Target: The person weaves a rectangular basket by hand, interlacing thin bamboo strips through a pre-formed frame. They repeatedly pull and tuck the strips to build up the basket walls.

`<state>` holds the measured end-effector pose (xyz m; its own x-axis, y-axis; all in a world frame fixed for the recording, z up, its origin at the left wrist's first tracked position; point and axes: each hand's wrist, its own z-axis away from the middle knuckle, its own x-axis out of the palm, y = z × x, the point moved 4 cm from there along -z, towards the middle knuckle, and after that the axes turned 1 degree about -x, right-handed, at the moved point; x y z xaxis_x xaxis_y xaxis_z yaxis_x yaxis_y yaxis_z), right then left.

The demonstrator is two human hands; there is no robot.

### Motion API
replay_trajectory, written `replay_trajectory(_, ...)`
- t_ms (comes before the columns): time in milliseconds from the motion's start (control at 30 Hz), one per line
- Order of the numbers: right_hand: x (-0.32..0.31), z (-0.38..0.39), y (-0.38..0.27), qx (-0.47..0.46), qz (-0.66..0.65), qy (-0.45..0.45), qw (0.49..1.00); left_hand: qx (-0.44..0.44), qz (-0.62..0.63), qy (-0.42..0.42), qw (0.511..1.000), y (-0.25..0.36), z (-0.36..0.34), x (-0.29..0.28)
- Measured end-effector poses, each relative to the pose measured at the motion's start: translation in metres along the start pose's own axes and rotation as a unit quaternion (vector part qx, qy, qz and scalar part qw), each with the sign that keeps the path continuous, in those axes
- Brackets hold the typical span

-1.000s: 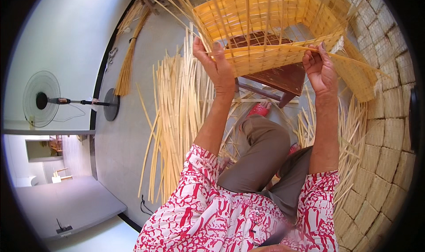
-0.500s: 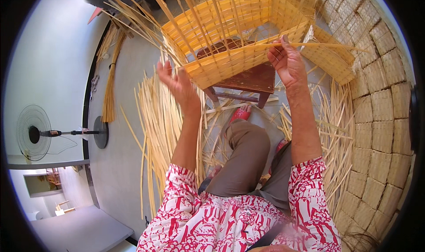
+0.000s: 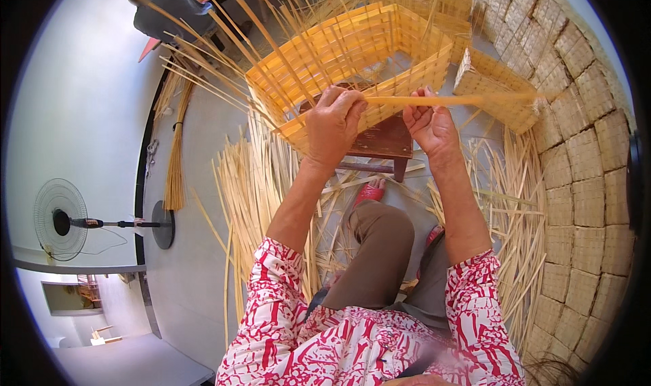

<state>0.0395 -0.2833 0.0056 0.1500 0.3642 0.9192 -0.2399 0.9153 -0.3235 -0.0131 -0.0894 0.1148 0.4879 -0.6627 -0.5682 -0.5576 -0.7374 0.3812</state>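
A half-woven yellow bamboo basket (image 3: 400, 81) stands tilted on a low dark-red wooden stool (image 3: 373, 138), thin upright stakes rising from its left part. My left hand (image 3: 332, 125) is closed at the near rim, its fingers around a long flat bamboo strip (image 3: 488, 99). From there the strip runs right, its far end blurred. My right hand (image 3: 434, 127), palm up with curled fingers, has the same strip between thumb and fingertips. The left fingers hide part of the rim.
Loose bamboo strips (image 3: 244, 203) lie on the floor on both sides of my legs. Stacked woven panels (image 3: 586, 203) line the right. A standing fan (image 3: 61, 220) is at the left. Another person (image 3: 166, 13) is at the upper left, near a bundle of strips (image 3: 178, 155).
My left hand has moved right and closed at the near rim; it was spread open beside the basket's left corner. My right hand has come lower, with the strip still in its fingers.
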Motion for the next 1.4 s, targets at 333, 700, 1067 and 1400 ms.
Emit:
replay_trajectory(333, 0.098, 0.044, 0.004, -0.138, 0.405, -0.330, 0.841, -0.077, 0.108, -0.108, 0.985, -0.002, -0.012, -0.011)
replay_trajectory(700, 0.103, 0.052, 0.006, -0.182, 0.519, -0.328, 0.768, -0.085, 0.135, -0.150, 0.976, -0.011, -0.008, -0.009)
replay_trajectory(1067, 0.071, 0.034, 0.015, -0.176, 0.234, -0.110, 0.950, -0.128, 0.189, -0.083, 0.970, -0.020, -0.014, -0.004)
replay_trajectory(1400, 0.087, 0.070, 0.045, -0.223, 0.307, -0.187, 0.906, -0.093, -0.122, -0.010, 0.988, -0.005, -0.015, 0.012)
